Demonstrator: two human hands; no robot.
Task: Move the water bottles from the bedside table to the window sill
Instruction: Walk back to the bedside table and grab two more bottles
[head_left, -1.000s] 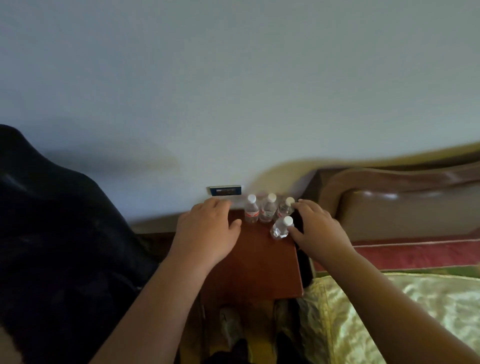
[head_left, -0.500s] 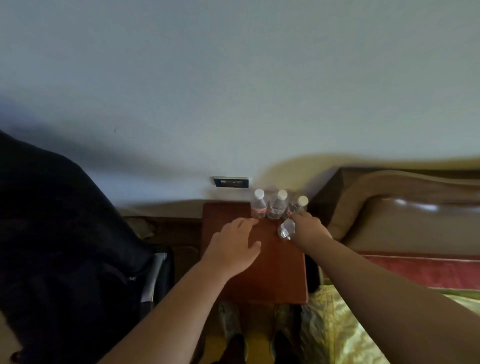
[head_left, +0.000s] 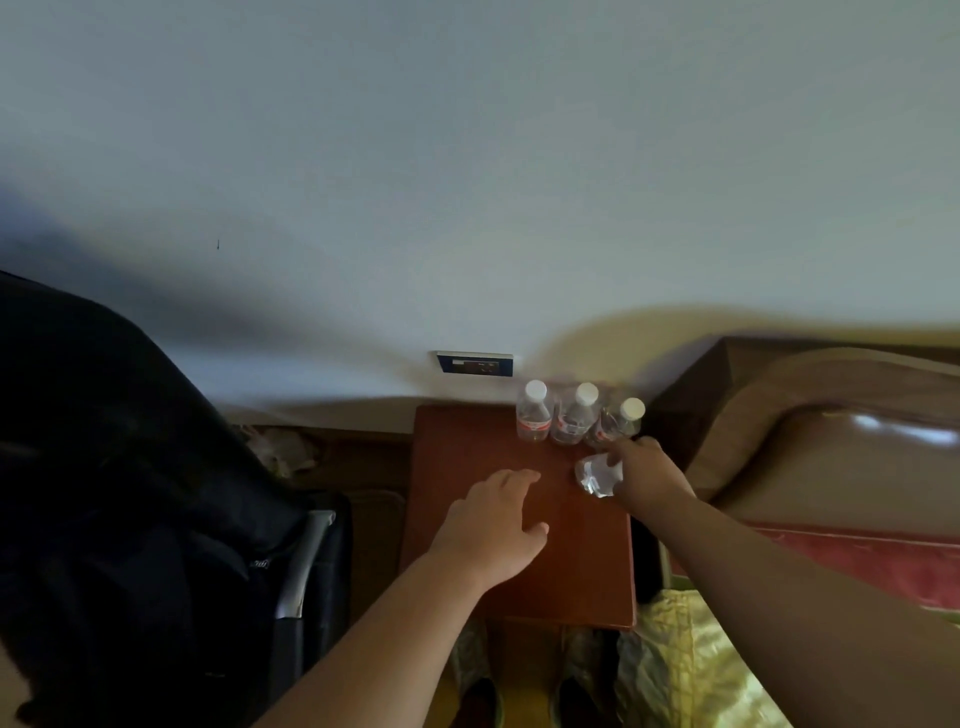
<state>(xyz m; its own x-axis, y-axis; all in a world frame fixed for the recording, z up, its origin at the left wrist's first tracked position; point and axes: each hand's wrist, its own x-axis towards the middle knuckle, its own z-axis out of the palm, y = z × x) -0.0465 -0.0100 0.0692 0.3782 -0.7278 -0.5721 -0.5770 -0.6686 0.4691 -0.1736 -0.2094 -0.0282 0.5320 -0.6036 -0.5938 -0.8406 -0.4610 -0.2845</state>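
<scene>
Bottles stand at the far right corner of the reddish-brown bench (head_left: 467, 447), close to the wall: 3 upright in a row with white caps, the left bottle (head_left: 533, 413), the middle bottle (head_left: 575, 417) and the right bottle (head_left: 621, 423), each just beside its neighbour. A 4th bottle (head_left: 597, 475) is nearer the person, in front of the right end of the row, with its cap hidden. The right hand (head_left: 647, 475) is on this 4th bottle, its fingers (head_left: 621, 457) curled over the top and clamped on it; the clear body shows below and left of the hand. Whether the bottle's base is on the bench or lifted off it cannot be told.

The left hand (head_left: 496, 525) hovers over the middle of the bench, palm down, its fingers loosely extended and slightly apart, holding nothing and well short of the row.

On the wall above the bench is a dark socket panel (head_left: 475, 362). To the right are a padded brown headboard (head_left: 831, 431) and a bed with a yellow-green cover (head_left: 691, 665). To the left sits a dark bag (head_left: 130, 493). The person's shoes (head_left: 480, 675) show below the near edge of the bench.
</scene>
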